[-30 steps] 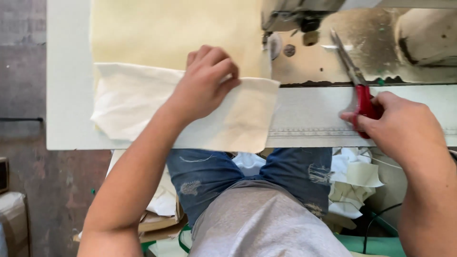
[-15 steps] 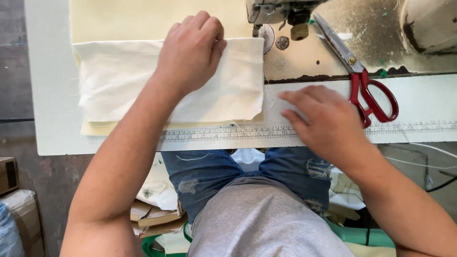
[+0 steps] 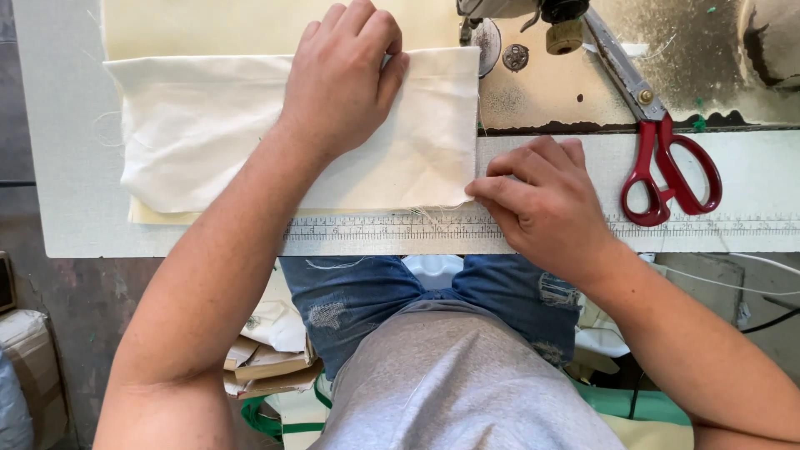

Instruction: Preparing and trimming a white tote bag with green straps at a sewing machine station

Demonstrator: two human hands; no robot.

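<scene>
Pretty bright, even light from above, so shadows stay soft and short. Everything's sharp, no blur, just a bit of glare on the worn metal machine bed (image 3: 708,75).

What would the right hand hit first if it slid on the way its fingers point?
The right hand points left along the table edge, fingertips at the corner of the cream cloth. It would likely meet that cloth first, then the left forearm lying across it.
</scene>
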